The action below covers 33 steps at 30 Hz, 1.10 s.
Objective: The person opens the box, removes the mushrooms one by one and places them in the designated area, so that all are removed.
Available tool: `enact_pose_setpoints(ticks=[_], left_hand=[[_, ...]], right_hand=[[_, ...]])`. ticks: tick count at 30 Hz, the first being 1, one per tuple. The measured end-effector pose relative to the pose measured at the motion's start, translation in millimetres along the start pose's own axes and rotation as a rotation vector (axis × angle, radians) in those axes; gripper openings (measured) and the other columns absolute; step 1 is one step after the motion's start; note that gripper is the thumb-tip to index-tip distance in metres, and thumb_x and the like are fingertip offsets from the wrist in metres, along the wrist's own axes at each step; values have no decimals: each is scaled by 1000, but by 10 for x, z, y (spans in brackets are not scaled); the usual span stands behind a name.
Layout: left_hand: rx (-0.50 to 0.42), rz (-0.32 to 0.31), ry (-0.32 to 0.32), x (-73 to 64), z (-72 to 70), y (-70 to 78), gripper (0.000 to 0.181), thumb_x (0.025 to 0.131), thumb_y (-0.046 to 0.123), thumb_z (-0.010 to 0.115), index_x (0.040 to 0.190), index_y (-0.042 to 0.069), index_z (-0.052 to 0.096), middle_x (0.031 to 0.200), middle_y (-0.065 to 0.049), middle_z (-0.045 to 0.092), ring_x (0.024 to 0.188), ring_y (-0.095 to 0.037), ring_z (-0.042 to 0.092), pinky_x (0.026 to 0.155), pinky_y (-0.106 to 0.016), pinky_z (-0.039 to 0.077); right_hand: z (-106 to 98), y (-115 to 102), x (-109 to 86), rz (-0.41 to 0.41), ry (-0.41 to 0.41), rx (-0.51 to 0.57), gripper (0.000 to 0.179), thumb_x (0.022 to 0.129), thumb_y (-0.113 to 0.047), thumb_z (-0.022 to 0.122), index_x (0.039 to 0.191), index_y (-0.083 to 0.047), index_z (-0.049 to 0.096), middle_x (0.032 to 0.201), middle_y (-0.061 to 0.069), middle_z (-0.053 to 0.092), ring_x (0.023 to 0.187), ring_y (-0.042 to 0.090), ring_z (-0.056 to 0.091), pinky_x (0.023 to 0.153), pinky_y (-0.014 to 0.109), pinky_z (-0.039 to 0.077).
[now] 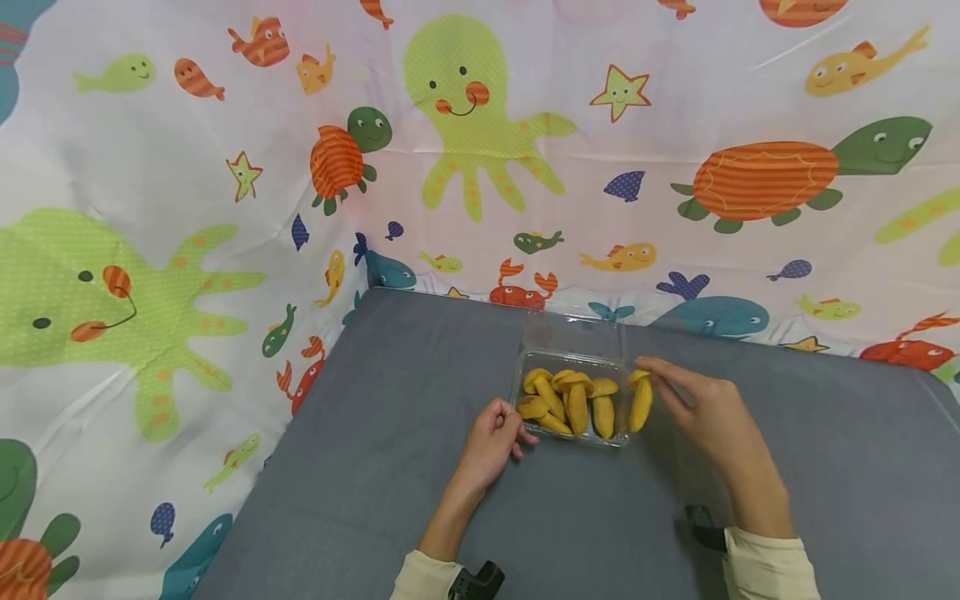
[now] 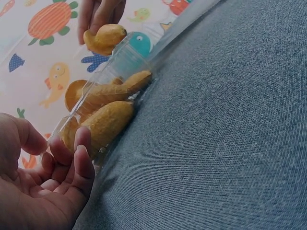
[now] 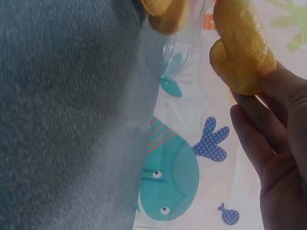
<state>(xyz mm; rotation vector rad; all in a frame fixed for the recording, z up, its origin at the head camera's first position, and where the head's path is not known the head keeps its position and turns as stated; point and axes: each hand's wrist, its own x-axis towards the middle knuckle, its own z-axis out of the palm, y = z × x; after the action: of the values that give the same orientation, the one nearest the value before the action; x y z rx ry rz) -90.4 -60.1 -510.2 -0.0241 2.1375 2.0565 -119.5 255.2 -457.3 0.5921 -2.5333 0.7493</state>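
Hands (image 1: 707, 417), yellow mushroom (image 1: 641, 405) in the right, clear box (image 1: 585, 437) between.

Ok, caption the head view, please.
Left hand pinches the edge of an open clear container of mushrooms; right hand holds another mushroom at the container's right side.

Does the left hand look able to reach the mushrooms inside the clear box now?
Probably yes: the left hand holds the edge of the box, and the open lid leaves the mushrooms uncovered, though that hand may first need to release its grip.
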Motion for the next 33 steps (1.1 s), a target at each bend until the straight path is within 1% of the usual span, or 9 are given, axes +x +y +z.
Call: enact_pose_setpoints(ticks=[3,5,7,10,12,15,22,26,33], left_hand=[[6,0,-4,-1,0,0,13,105,11,53,95,3,55,91,-25,71,81,-52,70,64,-28,54],[9,-1,-7,-1,-2,-2,13,105,11,53,95,3,55,91,-25,71,81,-51,70,64,-28,54],[10,-1,-8,0,-5,-2,13,105,11,53,94,3,55,91,-25,71,82,-51,71,64,-29,54],[1,2,-6,3,-9,-1,14,106,11,53,95,3,55,91,-25,71,82,-52,71,63,-29,55],[-7,7,-3,9,-10,-5,14,106,11,53,95,2,55,91,-24,71,82,-52,70,63,-30,55],[-15,15,2,20,-11,-18,15,107,11,52,96,1,55,90,-25,70,82,-52,70,62,-32,55],[2,10,3,8,-21,-35,14,107,11,52,95,3,55,90,-25,70,81,-51,71,63,-33,56],[23,2,6,2,-29,-32,14,106,12,53,94,5,54,90,-23,71,80,-49,71,64,-32,56],[27,-7,7,-1,-7,-25,13,105,12,54,94,5,55,90,-24,71,79,-48,71,64,-30,55]], right_hand=[[-28,46,-12,20,6,-12,45,90,5,78,131,-14,75,115,12,79,54,5,45,56,19,41],[-43,76,-18,30,9,-15,44,90,6,78,130,-12,75,112,14,79,51,3,40,53,20,39],[-55,106,-19,39,10,-20,43,91,7,76,130,-12,75,102,14,80,47,2,32,50,22,35],[-71,149,-11,52,12,-24,41,92,7,75,129,-10,75,92,14,78,45,1,28,46,24,33],[-83,174,-7,62,15,-26,40,93,7,74,128,-10,75,89,13,77,45,1,28,45,24,32],[-97,204,-11,74,9,-26,39,93,6,74,128,-10,75,93,15,78,46,3,30,47,25,32],[-103,274,-9,82,-11,-39,35,94,4,75,127,-8,75,94,17,78,48,3,31,49,26,31],[-105,311,15,89,-58,-57,33,94,2,75,126,-7,75,98,17,79,51,5,35,50,27,31],[-145,378,67,81,-141,-89,32,94,3,75,125,-5,75,93,16,78,52,10,40,51,30,33]])
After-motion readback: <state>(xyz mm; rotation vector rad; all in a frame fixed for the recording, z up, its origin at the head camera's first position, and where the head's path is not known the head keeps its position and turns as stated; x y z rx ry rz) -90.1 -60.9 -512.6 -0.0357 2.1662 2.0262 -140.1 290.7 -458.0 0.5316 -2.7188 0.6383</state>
